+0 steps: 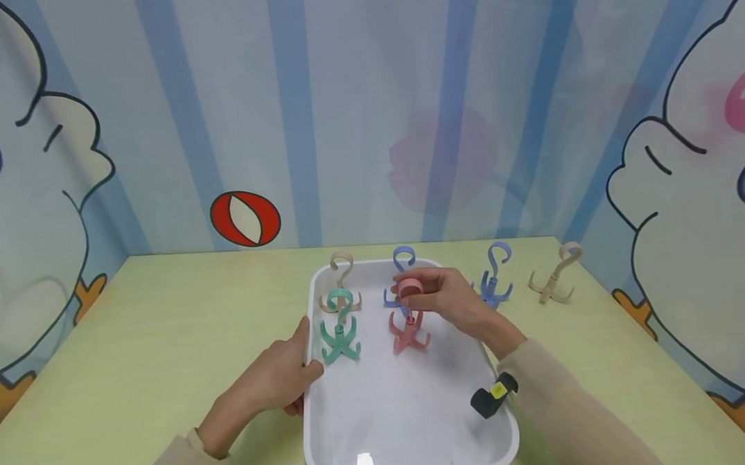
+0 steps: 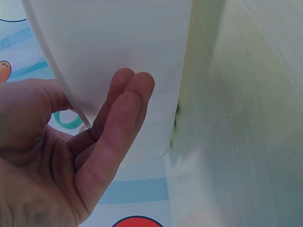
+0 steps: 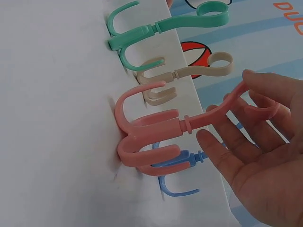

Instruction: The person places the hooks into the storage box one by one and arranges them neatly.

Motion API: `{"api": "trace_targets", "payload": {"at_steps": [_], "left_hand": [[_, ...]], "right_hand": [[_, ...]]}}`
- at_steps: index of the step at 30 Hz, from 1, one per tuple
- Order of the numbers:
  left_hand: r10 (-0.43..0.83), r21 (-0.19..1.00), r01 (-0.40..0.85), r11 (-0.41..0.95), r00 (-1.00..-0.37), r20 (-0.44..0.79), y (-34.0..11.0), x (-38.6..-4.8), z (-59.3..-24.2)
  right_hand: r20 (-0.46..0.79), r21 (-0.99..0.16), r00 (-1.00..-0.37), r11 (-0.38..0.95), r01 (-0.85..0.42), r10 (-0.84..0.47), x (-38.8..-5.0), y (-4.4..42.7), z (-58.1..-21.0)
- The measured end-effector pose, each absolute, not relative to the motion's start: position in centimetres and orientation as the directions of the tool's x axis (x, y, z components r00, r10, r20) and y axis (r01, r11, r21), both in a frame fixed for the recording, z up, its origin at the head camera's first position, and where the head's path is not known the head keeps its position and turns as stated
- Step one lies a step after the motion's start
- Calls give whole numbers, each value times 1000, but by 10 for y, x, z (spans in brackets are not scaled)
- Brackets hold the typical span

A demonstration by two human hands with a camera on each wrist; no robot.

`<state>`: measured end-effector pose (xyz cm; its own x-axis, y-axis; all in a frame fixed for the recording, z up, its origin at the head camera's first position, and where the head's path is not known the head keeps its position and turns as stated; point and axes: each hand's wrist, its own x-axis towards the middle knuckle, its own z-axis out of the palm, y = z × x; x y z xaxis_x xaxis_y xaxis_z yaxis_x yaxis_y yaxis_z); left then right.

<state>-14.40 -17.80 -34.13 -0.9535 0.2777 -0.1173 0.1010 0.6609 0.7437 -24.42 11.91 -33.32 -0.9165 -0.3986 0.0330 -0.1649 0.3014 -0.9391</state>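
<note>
Well, left hand point(image 1: 283, 371) pinches the glossy tray point(image 1: 411, 411), right hand point(image 1: 448, 300) the curly pink hook point(image 1: 409, 335).

A pale yellow-green tabletop point(image 1: 214, 322) met a backdrop point(image 1: 355, 122) striped in lighter and darker blue, on which a red-and-white ball point(image 1: 245, 218) was printed low and left of the middle, with a faint pinkish patch point(image 1: 438, 160) farther right. A white, black-outlined cartoon figure point(image 1: 25, 275) filled the left side and a similar figure point(image 1: 711, 266) the right, while the right wrist view caught orange lettering point(image 3: 289, 15) at its upper corner.
</note>
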Motion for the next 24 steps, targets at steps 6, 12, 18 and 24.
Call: {"api": "trace_targets", "payload": {"at_steps": [6,12,18,24], "left_hand": [[278,745,107,658,-955,-108,-178,-143,-341],[289,744,116,658,-952,-106,-178,-144,-341],[293,747,117,654,-950,-108,-178,-144,-340],[287,744,111,659,-951,-113,-178,-143,-340]], "right_hand": [[50,-937,-918,299,-179,-393,-244,122,-328],[55,-937,-924,301,-179,-378,-242,123,-319],[107,-937,-921,271,-219,-374,-240,126,-307],[113,-939,-926,266,-218,-361,-239,135,-297]]}}
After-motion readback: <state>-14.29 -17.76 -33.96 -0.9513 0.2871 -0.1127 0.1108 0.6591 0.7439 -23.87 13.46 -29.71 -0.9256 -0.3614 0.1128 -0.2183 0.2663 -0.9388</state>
